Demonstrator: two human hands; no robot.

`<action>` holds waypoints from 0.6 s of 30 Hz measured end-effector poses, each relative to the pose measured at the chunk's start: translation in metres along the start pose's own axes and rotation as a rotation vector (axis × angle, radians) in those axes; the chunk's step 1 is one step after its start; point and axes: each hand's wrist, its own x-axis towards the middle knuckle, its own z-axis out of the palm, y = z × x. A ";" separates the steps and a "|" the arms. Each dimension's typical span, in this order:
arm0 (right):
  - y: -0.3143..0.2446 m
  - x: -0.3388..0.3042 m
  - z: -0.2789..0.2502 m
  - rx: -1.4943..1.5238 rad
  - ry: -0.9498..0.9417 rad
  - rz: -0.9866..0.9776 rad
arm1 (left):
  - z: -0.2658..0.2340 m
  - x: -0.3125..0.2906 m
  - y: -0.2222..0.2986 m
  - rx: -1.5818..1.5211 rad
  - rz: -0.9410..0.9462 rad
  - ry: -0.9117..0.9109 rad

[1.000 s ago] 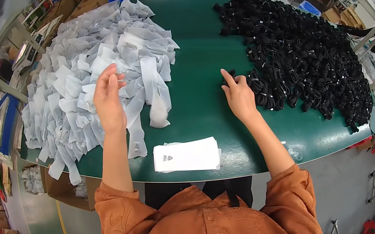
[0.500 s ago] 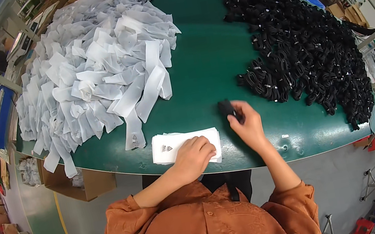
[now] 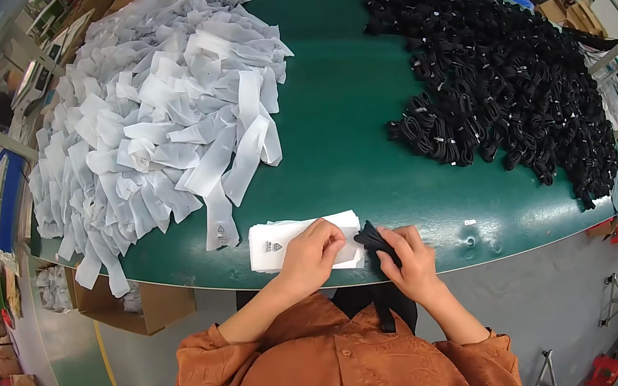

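Observation:
A flat stack of white translucent plastic bags (image 3: 265, 243) lies at the table's near edge. My left hand (image 3: 310, 256) rests over the middle of the stack, with thumb and forefinger pinched on the top bag near its right end. In my right hand (image 3: 414, 262) is a coiled black cable (image 3: 370, 238), its far end beside the right end of the stack. Whether the cable's tip touches the bag is too small to tell.
The green table (image 3: 335, 107) carries a large heap of filled translucent bags (image 3: 171, 101) on the left. A heap of black coiled cables (image 3: 493, 72) covers its right side. Below the left table edge stands an open cardboard box (image 3: 140, 307).
My right hand has come nearer and turned, bringing the cable to the right end of the stack. My left hand's fingers have drawn up into a pinch over the top bag.

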 end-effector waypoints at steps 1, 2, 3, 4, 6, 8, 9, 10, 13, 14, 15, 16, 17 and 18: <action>-0.001 -0.001 -0.002 -0.021 -0.035 -0.017 | -0.001 0.000 0.000 -0.056 -0.041 -0.002; -0.003 0.000 -0.003 -0.021 -0.033 -0.017 | -0.001 0.000 0.000 -0.055 -0.040 -0.002; -0.005 0.002 -0.005 -0.048 -0.070 -0.076 | -0.001 0.000 -0.001 -0.079 -0.020 0.000; -0.006 0.004 -0.006 -0.075 -0.106 -0.134 | -0.002 0.000 -0.001 -0.102 0.000 0.002; -0.003 0.006 -0.007 -0.079 -0.118 -0.175 | -0.003 -0.001 0.001 -0.127 0.024 -0.020; 0.000 0.007 -0.007 0.028 -0.166 -0.179 | -0.004 -0.002 0.001 -0.151 0.045 -0.040; -0.001 0.006 -0.007 0.027 -0.166 -0.179 | -0.004 0.000 -0.001 -0.065 0.189 -0.019; -0.002 0.005 -0.007 0.196 -0.205 -0.019 | -0.005 0.001 -0.001 0.023 0.332 0.001; -0.006 -0.001 -0.005 0.618 -0.307 0.468 | -0.012 0.002 0.009 0.063 0.405 -0.072; -0.008 -0.003 -0.004 0.867 -0.364 0.796 | -0.013 0.002 0.011 0.062 0.406 -0.073; -0.007 -0.005 -0.001 0.867 -0.363 0.795 | -0.013 0.001 0.013 0.100 0.432 -0.077; -0.005 -0.008 0.003 0.957 -0.312 0.850 | -0.012 0.001 0.014 0.137 0.459 -0.082; -0.005 -0.009 0.006 1.046 -0.259 0.904 | -0.012 0.001 0.015 0.137 0.461 -0.083; -0.010 -0.007 0.005 1.046 -0.259 0.904 | -0.011 0.001 0.015 0.130 0.448 -0.042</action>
